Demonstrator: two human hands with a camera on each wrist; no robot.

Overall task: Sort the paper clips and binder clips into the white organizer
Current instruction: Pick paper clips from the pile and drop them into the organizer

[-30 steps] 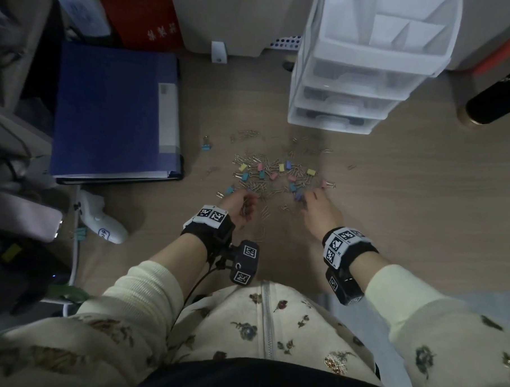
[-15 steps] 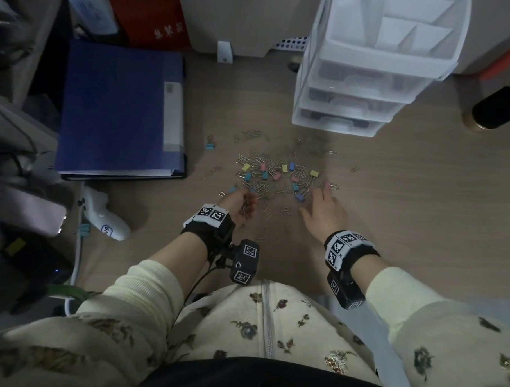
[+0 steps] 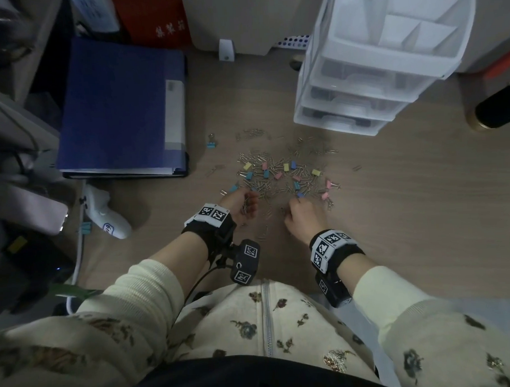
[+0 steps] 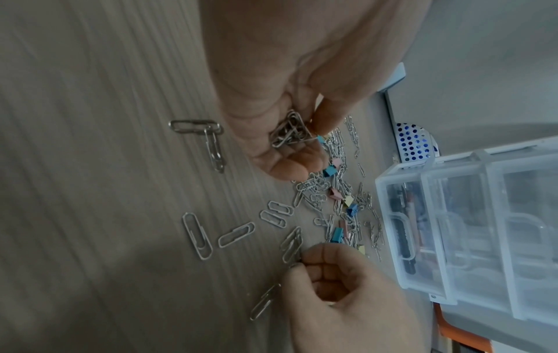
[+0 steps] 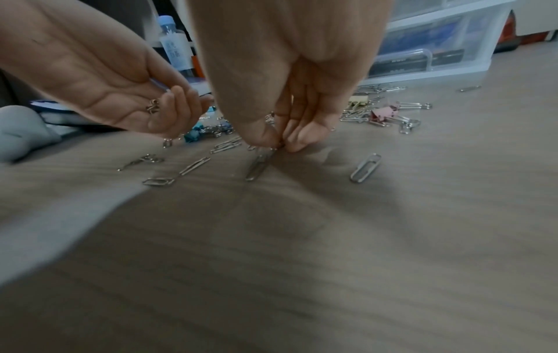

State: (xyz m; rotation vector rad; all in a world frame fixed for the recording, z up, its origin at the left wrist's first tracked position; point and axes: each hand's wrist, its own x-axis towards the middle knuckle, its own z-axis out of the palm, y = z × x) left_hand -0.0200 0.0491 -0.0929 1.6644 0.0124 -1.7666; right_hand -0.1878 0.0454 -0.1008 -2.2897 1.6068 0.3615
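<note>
Silver paper clips and pastel binder clips lie in a pile [image 3: 279, 177] on the wooden floor in front of the white organizer [image 3: 359, 60], a drawer unit with an open divided tray on top. My left hand [image 3: 247, 204] hovers at the pile's near left edge, palm up, fingers curled round a bunch of paper clips [image 4: 290, 133]. My right hand [image 3: 289, 212] is down on the floor at the near edge, where its fingertips [image 5: 279, 143] pinch the end of a paper clip [image 5: 259, 164]. Loose paper clips [image 4: 196, 235] lie scattered between both hands.
A blue binder [image 3: 118, 105] lies at the left with a white device [image 3: 105, 214] below it. One blue binder clip [image 3: 211, 144] sits apart near the binder. A black cylinder [image 3: 498, 109] lies at the far right. My lap fills the bottom of the head view.
My right hand has drawn back from the pile's right side toward my body and now pinches a clip at the near edge. The left hand has barely moved.
</note>
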